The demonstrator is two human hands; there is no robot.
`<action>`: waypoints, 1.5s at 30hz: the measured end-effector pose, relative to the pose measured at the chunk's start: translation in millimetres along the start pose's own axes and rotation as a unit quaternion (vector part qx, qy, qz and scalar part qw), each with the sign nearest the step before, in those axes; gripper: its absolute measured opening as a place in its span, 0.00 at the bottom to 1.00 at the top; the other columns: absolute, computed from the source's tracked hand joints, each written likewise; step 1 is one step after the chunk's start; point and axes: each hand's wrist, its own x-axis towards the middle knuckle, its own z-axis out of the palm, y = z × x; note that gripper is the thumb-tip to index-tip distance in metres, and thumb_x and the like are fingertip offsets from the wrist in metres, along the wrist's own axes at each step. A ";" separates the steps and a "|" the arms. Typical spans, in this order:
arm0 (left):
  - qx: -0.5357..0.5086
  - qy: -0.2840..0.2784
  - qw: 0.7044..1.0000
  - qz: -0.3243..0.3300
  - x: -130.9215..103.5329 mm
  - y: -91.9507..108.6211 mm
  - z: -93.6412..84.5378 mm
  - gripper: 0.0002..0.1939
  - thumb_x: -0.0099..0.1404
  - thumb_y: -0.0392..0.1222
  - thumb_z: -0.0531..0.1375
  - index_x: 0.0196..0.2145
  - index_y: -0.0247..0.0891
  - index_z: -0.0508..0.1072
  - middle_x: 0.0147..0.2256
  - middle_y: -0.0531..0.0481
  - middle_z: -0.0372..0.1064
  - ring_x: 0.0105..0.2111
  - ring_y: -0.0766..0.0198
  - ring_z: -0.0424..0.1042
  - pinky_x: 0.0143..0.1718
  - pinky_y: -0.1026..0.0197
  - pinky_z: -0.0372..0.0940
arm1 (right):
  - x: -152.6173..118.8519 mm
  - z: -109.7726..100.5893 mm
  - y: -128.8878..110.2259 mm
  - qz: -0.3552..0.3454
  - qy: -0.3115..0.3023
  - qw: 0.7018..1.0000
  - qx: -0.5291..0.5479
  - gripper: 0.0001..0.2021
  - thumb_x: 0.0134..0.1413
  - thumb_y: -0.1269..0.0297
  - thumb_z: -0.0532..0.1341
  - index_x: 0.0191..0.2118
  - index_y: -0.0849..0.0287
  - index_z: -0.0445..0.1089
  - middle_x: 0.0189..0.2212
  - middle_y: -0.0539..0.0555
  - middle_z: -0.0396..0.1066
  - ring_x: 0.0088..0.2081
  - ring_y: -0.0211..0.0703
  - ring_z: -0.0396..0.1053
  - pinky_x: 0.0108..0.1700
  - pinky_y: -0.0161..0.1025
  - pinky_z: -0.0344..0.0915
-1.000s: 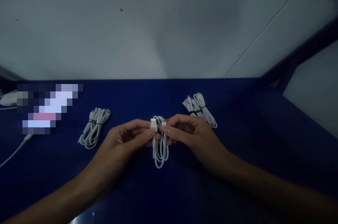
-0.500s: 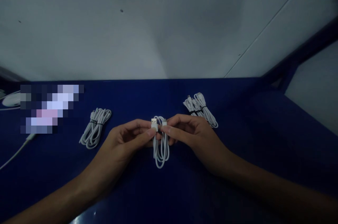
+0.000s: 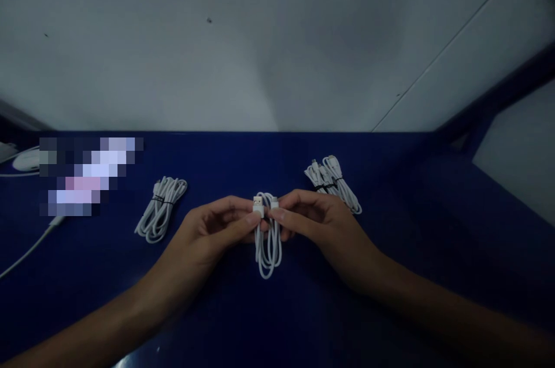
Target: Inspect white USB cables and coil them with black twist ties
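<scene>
A coiled white USB cable [image 3: 269, 255] hangs between my two hands, its loops dropping below the fingers. My left hand [image 3: 228, 222] pinches it by the metal-tipped USB plug, thumb in front. On the other side, my right hand [image 3: 306, 215] grips the coil near its second, smaller connector. The fingertips behind the coil are partly hidden. To the left on the blue table lies a bundle of white cable [image 3: 160, 209] bound with black ties. Beyond my right hand rest more tied white cables [image 3: 332, 180], partly covered by that hand.
The blue table [image 3: 243, 322] meets a pale wall panel [image 3: 260, 67] at its back edge. A pixelated bright object [image 3: 93, 174] lies at the far left, with a white cord [image 3: 32, 252] running from it. A white rounded item [image 3: 26, 160] sits behind it.
The whole scene has shifted slightly to the right in view. Both hands keep the same hold on the cable.
</scene>
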 end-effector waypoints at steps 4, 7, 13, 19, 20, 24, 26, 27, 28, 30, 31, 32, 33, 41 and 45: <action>-0.003 -0.003 1.000 -0.006 0.2 0.1 -0.1 0.10 0.77 0.38 0.66 0.52 0.41 0.87 0.46 0.43 0.89 0.45 0.54 0.87 0.51 0.58 0.75 | 0.5 0.1 -0.5 -0.002 -0.001 1.000 0.002 0.07 0.69 0.60 0.72 0.38 0.55 0.84 0.37 0.51 0.84 0.37 0.37 0.80 0.45 0.36 0.77; -0.003 0.003 1.000 -0.004 0.3 0.3 0.5 0.10 0.77 0.38 0.67 0.52 0.41 0.87 0.46 0.43 0.89 0.45 0.54 0.87 0.51 0.57 0.76 | 1.1 0.4 -1.1 0.001 -0.002 1.000 0.002 0.07 0.70 0.61 0.72 0.38 0.55 0.84 0.37 0.51 0.84 0.37 0.37 0.80 0.45 0.37 0.77; 0.000 0.007 1.000 -0.014 0.0 -0.1 -0.7 0.10 0.77 0.39 0.67 0.51 0.42 0.87 0.46 0.43 0.89 0.45 0.54 0.87 0.54 0.54 0.75 | 0.9 1.2 -2.0 0.002 -0.001 1.000 -0.006 0.07 0.70 0.60 0.71 0.37 0.53 0.84 0.37 0.52 0.84 0.37 0.40 0.80 0.45 0.41 0.77; 0.002 0.003 1.000 -0.010 0.2 0.5 -0.9 0.10 0.77 0.39 0.67 0.52 0.42 0.87 0.46 0.43 0.89 0.45 0.53 0.87 0.50 0.57 0.76 | 0.6 0.2 -0.7 0.001 -0.005 1.000 -0.001 0.08 0.69 0.58 0.72 0.38 0.53 0.84 0.37 0.52 0.84 0.38 0.40 0.79 0.45 0.40 0.77; 0.001 0.005 1.000 -0.011 0.2 0.5 -0.6 0.10 0.77 0.39 0.66 0.52 0.42 0.87 0.46 0.43 0.89 0.45 0.53 0.87 0.50 0.57 0.76 | 0.6 0.0 -0.5 0.004 -0.006 1.000 0.000 0.08 0.69 0.57 0.72 0.38 0.53 0.84 0.37 0.52 0.84 0.38 0.39 0.79 0.45 0.40 0.77; -0.004 0.010 1.000 -0.020 -0.1 -0.9 -0.5 0.10 0.78 0.39 0.66 0.53 0.41 0.86 0.46 0.43 0.89 0.44 0.54 0.88 0.50 0.57 0.76 | 0.4 0.3 -0.7 0.011 -0.003 1.000 0.004 0.09 0.68 0.56 0.73 0.38 0.54 0.83 0.37 0.51 0.83 0.38 0.39 0.79 0.46 0.39 0.76; -0.007 0.010 1.000 -0.022 -0.2 -2.0 -1.2 0.10 0.78 0.39 0.66 0.53 0.42 0.86 0.47 0.43 0.89 0.43 0.55 0.88 0.50 0.58 0.76 | 0.4 0.6 -1.0 0.008 -0.002 1.000 0.005 0.10 0.68 0.55 0.74 0.37 0.54 0.83 0.36 0.51 0.82 0.38 0.39 0.79 0.46 0.39 0.76; -0.009 0.010 1.000 -0.021 -0.2 -2.4 -1.5 0.10 0.78 0.39 0.66 0.53 0.42 0.86 0.47 0.43 0.89 0.43 0.55 0.88 0.50 0.58 0.76 | 0.5 0.7 -1.0 0.007 -0.002 1.000 0.005 0.10 0.67 0.54 0.74 0.37 0.54 0.83 0.36 0.51 0.82 0.38 0.40 0.79 0.46 0.40 0.76; -0.009 0.010 1.000 -0.021 -0.1 -2.6 -1.7 0.10 0.78 0.39 0.67 0.53 0.42 0.86 0.46 0.43 0.89 0.43 0.55 0.88 0.50 0.58 0.76 | 0.6 0.6 -0.8 0.007 -0.002 1.000 0.005 0.10 0.67 0.54 0.74 0.38 0.54 0.83 0.35 0.51 0.82 0.37 0.40 0.79 0.45 0.40 0.77; -0.007 0.010 1.000 -0.020 0.0 -2.8 -1.9 0.09 0.77 0.39 0.67 0.52 0.41 0.86 0.46 0.43 0.89 0.43 0.55 0.88 0.49 0.58 0.76 | 0.8 0.3 -0.1 0.008 -0.001 1.000 0.002 0.10 0.67 0.54 0.74 0.38 0.54 0.83 0.35 0.51 0.82 0.37 0.41 0.78 0.45 0.41 0.77; -0.006 0.009 1.000 -0.020 0.1 -2.8 -1.9 0.09 0.78 0.40 0.67 0.52 0.41 0.86 0.46 0.43 0.89 0.43 0.55 0.88 0.49 0.59 0.76 | 0.9 0.0 0.3 0.008 -0.001 1.000 -0.001 0.09 0.67 0.54 0.74 0.38 0.53 0.84 0.35 0.51 0.82 0.37 0.41 0.78 0.45 0.41 0.77; -0.005 0.009 1.000 -0.019 0.2 -2.9 -2.0 0.09 0.78 0.40 0.67 0.52 0.42 0.86 0.46 0.43 0.89 0.43 0.55 0.88 0.49 0.59 0.76 | 1.0 -0.2 0.6 0.008 -0.001 1.000 -0.003 0.09 0.67 0.54 0.74 0.39 0.53 0.84 0.36 0.52 0.83 0.37 0.41 0.78 0.45 0.42 0.77; -0.004 0.009 1.000 -0.018 0.3 -3.0 -2.1 0.09 0.78 0.40 0.67 0.52 0.42 0.86 0.47 0.43 0.89 0.43 0.55 0.88 0.48 0.59 0.76 | 1.0 -0.3 0.8 0.008 -0.002 1.000 -0.005 0.09 0.67 0.54 0.74 0.39 0.53 0.84 0.36 0.52 0.83 0.37 0.41 0.78 0.46 0.42 0.77; 0.014 0.013 1.000 -0.016 0.4 -2.1 -2.3 0.11 0.77 0.40 0.67 0.54 0.42 0.86 0.48 0.42 0.88 0.45 0.52 0.87 0.52 0.55 0.76 | 1.6 1.3 -0.4 0.010 0.000 1.000 0.001 0.09 0.66 0.53 0.74 0.38 0.52 0.83 0.37 0.52 0.83 0.38 0.42 0.79 0.47 0.43 0.77; 0.013 0.012 1.000 -0.021 0.0 -2.2 -2.8 0.11 0.77 0.40 0.67 0.54 0.42 0.86 0.48 0.42 0.88 0.46 0.52 0.87 0.54 0.55 0.76 | 1.3 0.8 -0.8 0.007 0.001 1.000 -0.001 0.11 0.66 0.53 0.74 0.38 0.54 0.84 0.37 0.53 0.83 0.37 0.41 0.78 0.46 0.42 0.77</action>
